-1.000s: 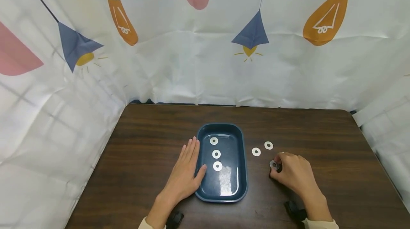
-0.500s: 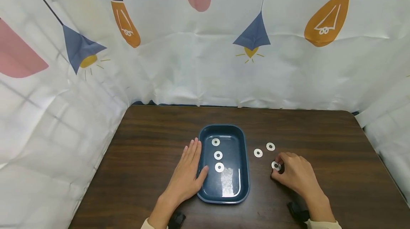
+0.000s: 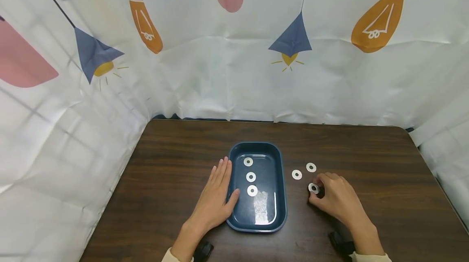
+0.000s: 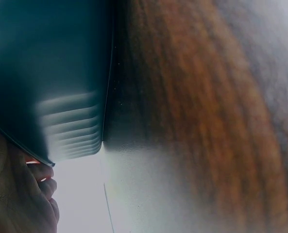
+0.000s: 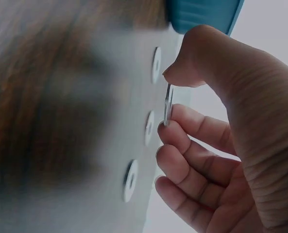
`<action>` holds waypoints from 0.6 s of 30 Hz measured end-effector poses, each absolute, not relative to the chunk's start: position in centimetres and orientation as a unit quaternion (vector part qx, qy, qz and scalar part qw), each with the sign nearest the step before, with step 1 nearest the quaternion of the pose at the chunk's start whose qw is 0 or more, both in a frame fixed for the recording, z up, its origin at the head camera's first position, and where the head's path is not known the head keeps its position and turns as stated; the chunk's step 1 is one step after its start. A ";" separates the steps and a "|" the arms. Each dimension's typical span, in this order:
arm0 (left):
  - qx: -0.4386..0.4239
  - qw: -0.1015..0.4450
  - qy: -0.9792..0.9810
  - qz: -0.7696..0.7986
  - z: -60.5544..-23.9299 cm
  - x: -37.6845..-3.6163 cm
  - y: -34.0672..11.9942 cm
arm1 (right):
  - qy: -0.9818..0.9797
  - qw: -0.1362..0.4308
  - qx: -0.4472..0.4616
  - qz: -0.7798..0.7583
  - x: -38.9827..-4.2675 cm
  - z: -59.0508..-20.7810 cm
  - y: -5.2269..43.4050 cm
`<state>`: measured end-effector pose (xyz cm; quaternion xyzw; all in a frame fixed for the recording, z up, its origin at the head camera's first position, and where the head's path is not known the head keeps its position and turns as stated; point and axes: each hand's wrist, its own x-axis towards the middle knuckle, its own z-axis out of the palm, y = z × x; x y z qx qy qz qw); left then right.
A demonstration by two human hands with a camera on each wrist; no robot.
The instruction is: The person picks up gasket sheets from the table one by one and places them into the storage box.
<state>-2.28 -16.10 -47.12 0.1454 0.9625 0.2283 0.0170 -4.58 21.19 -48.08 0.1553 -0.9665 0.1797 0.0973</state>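
A blue rectangular tray (image 3: 269, 209) holds three flat metal washers in a column, one of them the nearest washer (image 3: 252, 194). My left hand (image 3: 212, 201) lies along the tray's left side, fingers straight, thumb over the rim. In the left wrist view the tray's outer wall (image 4: 46, 63) rises beside its curled-looking fingertips (image 4: 47, 187). To the right of the tray, my right hand (image 3: 338, 201) pinches a washer (image 5: 168, 104) between thumb and fingertips, close over the table. Its other fingers are loosely bent.
Two loose washers, a left washer (image 3: 296, 178) and a right washer (image 3: 311, 171), lie between tray and right hand. The right wrist view shows a further washer (image 5: 130, 180) on the table. A dark wood table (image 3: 176, 152) meets a patterned white curtain (image 3: 227, 87) at the back.
The washer in my right hand has turned from dull grey to bright white in the head view, and the hand has shifted slightly left. My left hand keeps its place on the tray.
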 end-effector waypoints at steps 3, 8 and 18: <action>0.146 0.017 0.963 0.226 -47.1 -2.3 -16.1 | -0.964 0.104 0.166 0.182 -4.6 -47.7 20.9; 0.148 0.011 0.963 0.225 -47.2 -2.2 -16.1 | -0.960 0.112 0.182 0.178 -4.9 -46.8 20.5; 0.152 0.003 0.963 0.224 -47.3 -2.2 -16.1 | -0.952 0.143 0.221 0.158 -5.4 -45.2 19.5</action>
